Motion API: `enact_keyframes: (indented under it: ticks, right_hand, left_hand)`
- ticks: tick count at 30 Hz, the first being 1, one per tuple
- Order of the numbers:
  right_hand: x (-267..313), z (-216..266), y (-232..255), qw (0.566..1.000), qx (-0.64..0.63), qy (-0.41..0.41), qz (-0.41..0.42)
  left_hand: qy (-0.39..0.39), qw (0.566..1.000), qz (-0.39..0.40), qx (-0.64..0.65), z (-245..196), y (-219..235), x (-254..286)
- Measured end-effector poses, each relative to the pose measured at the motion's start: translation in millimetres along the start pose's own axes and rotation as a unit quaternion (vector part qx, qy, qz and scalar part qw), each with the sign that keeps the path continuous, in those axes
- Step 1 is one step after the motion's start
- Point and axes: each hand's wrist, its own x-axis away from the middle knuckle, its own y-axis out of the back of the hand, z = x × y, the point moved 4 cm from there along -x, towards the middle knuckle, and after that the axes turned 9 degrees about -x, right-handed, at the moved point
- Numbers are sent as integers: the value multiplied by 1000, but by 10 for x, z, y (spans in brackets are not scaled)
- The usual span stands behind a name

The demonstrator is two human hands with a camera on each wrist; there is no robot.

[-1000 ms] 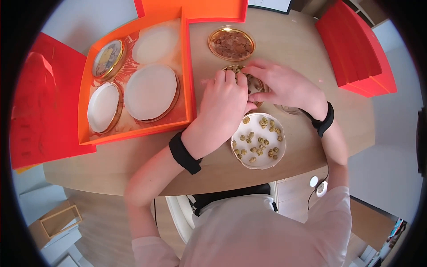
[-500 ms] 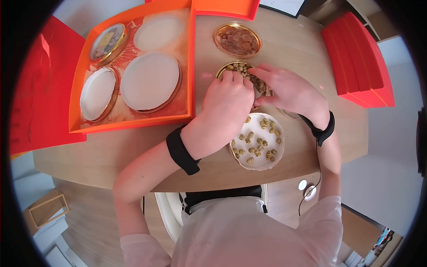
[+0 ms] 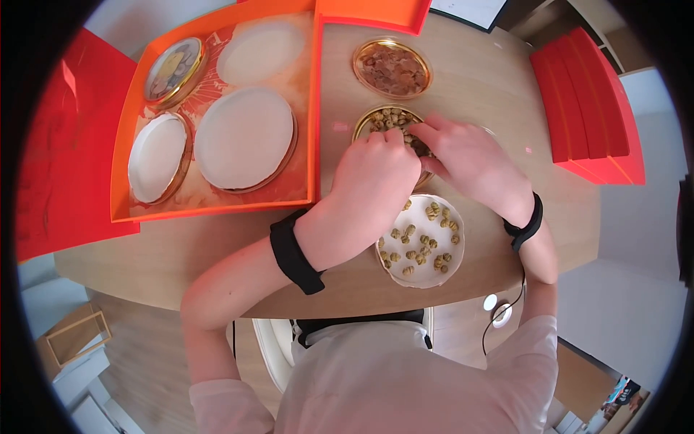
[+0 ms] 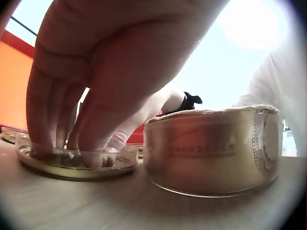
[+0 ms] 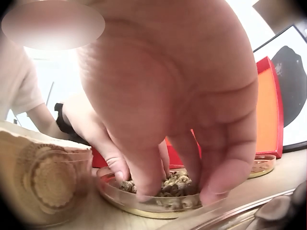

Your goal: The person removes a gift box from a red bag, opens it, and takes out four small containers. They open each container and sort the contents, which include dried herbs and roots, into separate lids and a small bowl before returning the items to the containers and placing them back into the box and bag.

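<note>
Small knobbly olive-brown curled pieces (image 5: 180,184) fill part of a shallow clear dish with a gold base (image 3: 359,119). My left hand (image 3: 376,173) reaches into its near left side with fingers pointing down. From the right, my right hand (image 3: 473,163) dips thumb and fingers among the pieces. The left thumb (image 5: 117,167) touches a piece in the right wrist view. Both hands hide much of the dish in the head view. Close in front stands a round clear tub (image 4: 211,153) with a white top (image 3: 412,275), several similar pieces scattered on it.
Behind the dish lies a gold round container of reddish-brown flakes (image 3: 394,69). An open orange box (image 3: 316,108) on the left holds round tubs with white tops (image 3: 246,137). Red boxes (image 3: 585,108) stand at the right. A shiny clear rim (image 5: 240,206) crosses the right wrist view's lower corner.
The head view has shifted. Both hands stay at the dish with small finger movements, and more of the pieces at its far side show now than a second ago.
</note>
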Motion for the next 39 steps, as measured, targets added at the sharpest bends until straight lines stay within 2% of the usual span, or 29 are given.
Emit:
enact_keyframes:
  ticks: [3,6,9,12,15,18,27,33,39]
  right_hand:
    - [-13,-5,15,1000,-1,-11,0]
    - [-32,-20,19,1000,-3,9,-15]
    - [-53,-72,7,999,-41,19,-22]
    - [-46,-102,-4,998,-55,17,-28]
    - [-40,-89,-6,998,-39,24,-32]
    - [-55,-90,-6,998,-29,32,-38]
    - [-66,-123,-37,999,-27,31,-30]
    - [-65,-123,-34,998,-13,46,-45]
    - [-89,-143,-9,996,-19,70,-50]
  left_hand:
    - [-16,1000,17,-5,-10,27,-4]
    - [-11,998,-50,-30,-36,-50,13]
    - [-36,995,-76,-55,-63,-82,28]
    - [-54,994,-53,-79,-117,-119,29]
    - [-51,991,-74,-99,-136,-101,30]
    - [-40,995,-6,-91,-134,-41,20]
    - [-76,993,-34,-88,-116,-24,3]
    - [-62,992,-63,-91,-105,-87,0]
    - [-62,993,-48,-87,-106,-90,1]
